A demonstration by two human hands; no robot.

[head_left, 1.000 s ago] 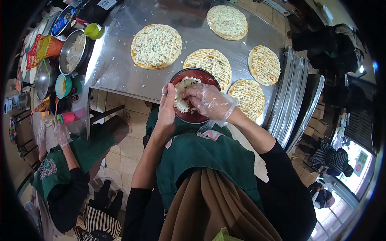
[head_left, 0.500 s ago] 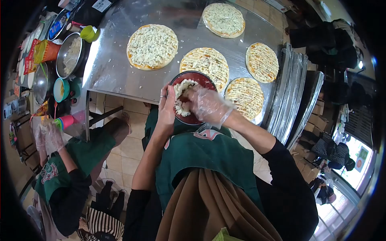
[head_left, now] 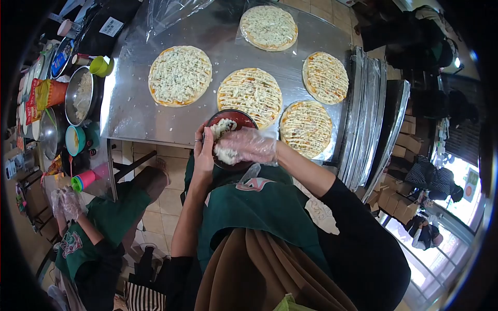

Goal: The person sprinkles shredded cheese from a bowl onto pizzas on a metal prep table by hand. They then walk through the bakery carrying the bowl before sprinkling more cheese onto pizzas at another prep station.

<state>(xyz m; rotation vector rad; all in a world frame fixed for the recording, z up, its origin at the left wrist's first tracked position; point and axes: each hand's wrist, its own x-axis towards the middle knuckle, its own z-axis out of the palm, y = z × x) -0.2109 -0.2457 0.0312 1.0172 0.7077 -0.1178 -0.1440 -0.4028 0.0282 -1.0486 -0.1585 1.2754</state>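
Bowl [head_left: 243, 118], with a dark rim and a reddish inside, sits in the grip of the left hand [head_left: 204, 155] at the near edge of the metal bench [head_left: 127, 119]; whether the edge bears any of its weight cannot be told. The left hand is bare and partly closed, its thumb near the rim and its fingers wrapped round the bowl's nine o'clock side. From three o'clock the right hand [head_left: 254, 145], in a clear plastic glove, reaches in with bent fingers among crumbly white topping [head_left: 225, 154]. Motion blur and the glove hide the fingertips, so how far they are closed, and whether they hold any crumbs, cannot be told. The step in hand looks like working or gathering the loose topping; lifting a portion out would call for closed, cupped fingers and a steady, level bowl. Just beyond the bowl, between twelve and one o'clock, lies a flat round base [head_left: 249, 96] striped with pale sauce. Two similar striped bases lie at two o'clock [head_left: 325, 78] and three o'clock [head_left: 306, 129], while bases thick with white crumbs lie at eleven o'clock [head_left: 180, 76] and, farther off, between twelve and one [head_left: 268, 28]. Well apart, at eight o'clock, are a co-worker's gloved hands [head_left: 67, 203].
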